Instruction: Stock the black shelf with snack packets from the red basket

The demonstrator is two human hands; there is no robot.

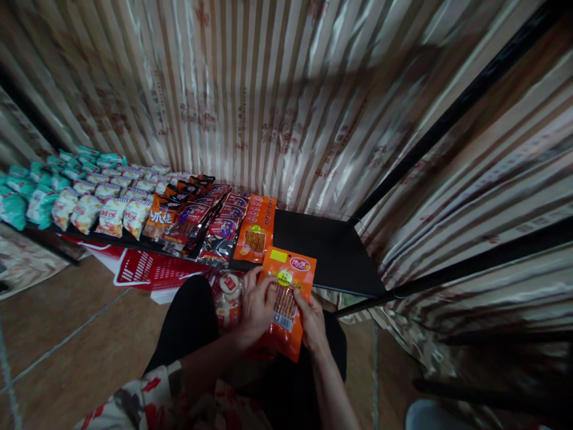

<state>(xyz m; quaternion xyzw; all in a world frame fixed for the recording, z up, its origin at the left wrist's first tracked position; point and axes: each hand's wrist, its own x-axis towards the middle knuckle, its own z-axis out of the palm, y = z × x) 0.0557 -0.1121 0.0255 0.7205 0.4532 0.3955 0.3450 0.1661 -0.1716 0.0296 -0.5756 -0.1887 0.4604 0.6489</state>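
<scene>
Between my two hands is an orange snack packet (293,266) with a yellow round label and a clear window showing brown strips. My left hand (258,304) grips its left edge, thumb over the front. On the right edge, my right hand (313,322) pinches it with the thumb on the window. Just beyond it, similar orange packets (256,224) lie at the end of a row on the black shelf (322,245). Dark red and black packets (220,230) lie to their left. Below the shelf edge, partly behind my left hand, are more clear-wrapped packets (227,289).
Farther left on the shelf stand rows of white snack bags (111,215) and teal bags (41,203), beside orange-black bags (160,216). A red basket (147,269) sits under the shelf. Black frame bars (425,137) slope at the right before a striped curtain (268,107).
</scene>
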